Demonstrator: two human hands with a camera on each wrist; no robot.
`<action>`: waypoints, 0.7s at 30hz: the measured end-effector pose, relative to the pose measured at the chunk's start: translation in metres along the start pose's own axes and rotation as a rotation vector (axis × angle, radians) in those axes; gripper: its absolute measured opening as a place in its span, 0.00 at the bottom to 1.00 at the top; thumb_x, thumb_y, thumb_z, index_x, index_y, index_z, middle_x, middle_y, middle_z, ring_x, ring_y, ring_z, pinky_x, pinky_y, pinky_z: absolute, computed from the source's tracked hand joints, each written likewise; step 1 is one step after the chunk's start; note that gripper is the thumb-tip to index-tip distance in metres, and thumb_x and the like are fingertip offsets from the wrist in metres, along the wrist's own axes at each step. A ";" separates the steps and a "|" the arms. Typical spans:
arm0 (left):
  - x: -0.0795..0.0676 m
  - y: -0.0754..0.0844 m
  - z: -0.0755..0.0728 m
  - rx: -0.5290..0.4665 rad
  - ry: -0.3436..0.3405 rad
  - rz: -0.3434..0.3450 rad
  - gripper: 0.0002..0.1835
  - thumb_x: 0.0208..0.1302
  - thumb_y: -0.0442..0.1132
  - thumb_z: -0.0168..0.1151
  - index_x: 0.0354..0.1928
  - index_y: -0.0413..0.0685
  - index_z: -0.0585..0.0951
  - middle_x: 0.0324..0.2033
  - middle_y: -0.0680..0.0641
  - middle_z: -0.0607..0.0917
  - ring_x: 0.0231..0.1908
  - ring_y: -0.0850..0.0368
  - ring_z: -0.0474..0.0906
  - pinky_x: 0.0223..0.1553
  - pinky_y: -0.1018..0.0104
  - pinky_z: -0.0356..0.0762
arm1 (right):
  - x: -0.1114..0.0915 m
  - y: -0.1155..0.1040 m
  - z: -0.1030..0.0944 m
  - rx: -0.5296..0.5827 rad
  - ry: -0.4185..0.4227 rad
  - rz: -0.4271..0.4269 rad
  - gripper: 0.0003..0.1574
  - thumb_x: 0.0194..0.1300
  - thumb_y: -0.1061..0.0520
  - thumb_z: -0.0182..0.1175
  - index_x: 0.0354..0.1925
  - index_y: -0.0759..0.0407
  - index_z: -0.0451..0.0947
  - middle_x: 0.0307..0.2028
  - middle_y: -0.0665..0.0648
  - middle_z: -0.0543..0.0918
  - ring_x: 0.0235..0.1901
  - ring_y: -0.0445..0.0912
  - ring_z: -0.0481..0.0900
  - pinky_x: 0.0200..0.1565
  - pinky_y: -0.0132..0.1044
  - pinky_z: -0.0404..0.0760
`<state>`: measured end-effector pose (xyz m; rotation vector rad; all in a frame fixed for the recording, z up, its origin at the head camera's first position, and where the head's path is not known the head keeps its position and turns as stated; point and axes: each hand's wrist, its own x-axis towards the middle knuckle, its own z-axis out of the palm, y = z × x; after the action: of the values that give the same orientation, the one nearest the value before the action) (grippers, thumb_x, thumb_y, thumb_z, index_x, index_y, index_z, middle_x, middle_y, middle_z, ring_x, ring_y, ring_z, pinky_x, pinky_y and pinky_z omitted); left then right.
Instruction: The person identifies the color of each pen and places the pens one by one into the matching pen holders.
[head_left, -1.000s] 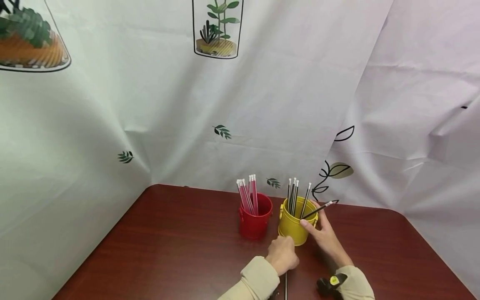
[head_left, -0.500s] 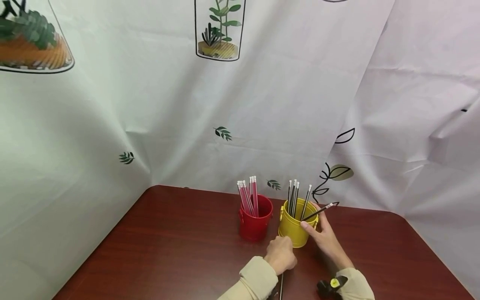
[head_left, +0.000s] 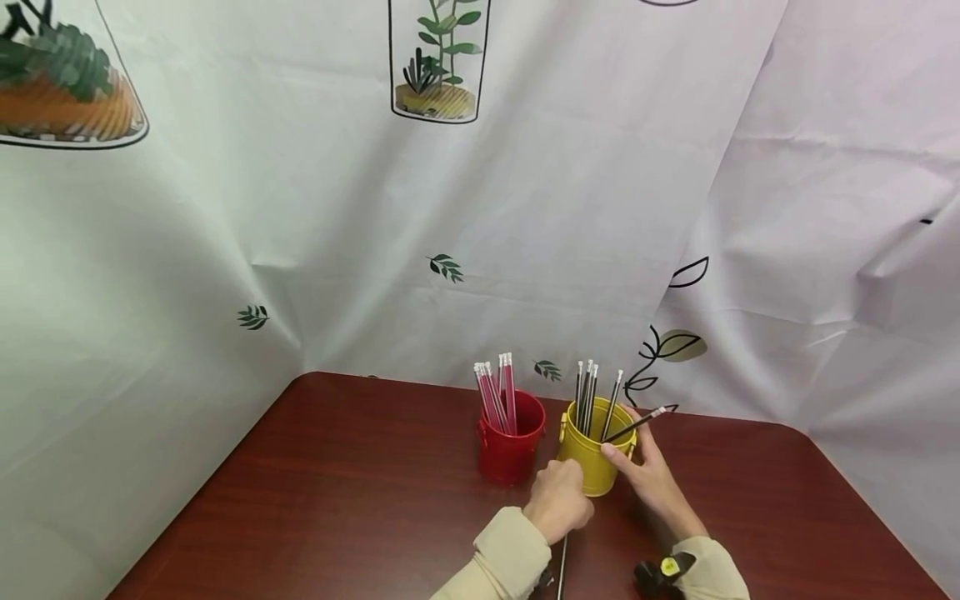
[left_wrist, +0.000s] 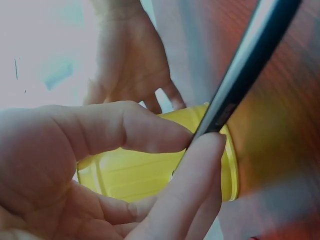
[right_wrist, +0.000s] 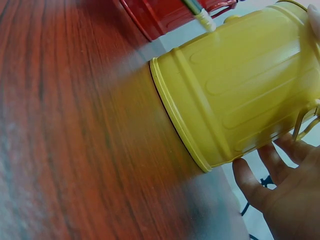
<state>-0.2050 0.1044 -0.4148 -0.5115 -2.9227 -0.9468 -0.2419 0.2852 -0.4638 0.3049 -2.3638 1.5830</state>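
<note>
My left hand (head_left: pixel 558 500) pinches a black pencil (left_wrist: pixel 240 70) between thumb and forefinger, in front of the yellow bucket (head_left: pixel 585 462). In the head view the pencil's lower part shows beneath the hand. Its white eraser end (right_wrist: pixel 206 21) appears beside the bucket wall in the right wrist view. My right hand (head_left: pixel 656 483) holds the bucket from the right, thumb at the rim and fingers around the side. Several black pencils (head_left: pixel 588 396) stand in the bucket, and one more (head_left: pixel 637 423) leans far out over the right rim.
Left of the yellow bucket stands a red bucket (head_left: pixel 510 457) with several pink pencils (head_left: pixel 497 398). Both buckets rest on a dark reddish wooden table (head_left: pixel 360 483). A white printed cloth (head_left: pixel 345 208) hangs behind it.
My left hand has risen slightly toward the yellow bucket, still pinching the black pencil, whose lower end has swung a little left. The right hand stays on the bucket.
</note>
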 end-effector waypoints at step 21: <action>0.001 0.005 -0.033 -0.154 0.009 -0.078 0.12 0.40 0.32 0.69 0.27 0.40 0.75 0.17 0.49 0.71 0.16 0.55 0.67 0.16 0.68 0.68 | -0.001 -0.002 0.000 -0.005 -0.010 0.024 0.42 0.64 0.56 0.56 0.69 0.42 0.47 0.63 0.61 0.63 0.58 0.56 0.65 0.50 0.26 0.67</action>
<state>-0.2069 0.0899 -0.3853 -0.4000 -2.8952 -1.1873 -0.2400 0.2850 -0.4627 0.2852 -2.3871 1.5901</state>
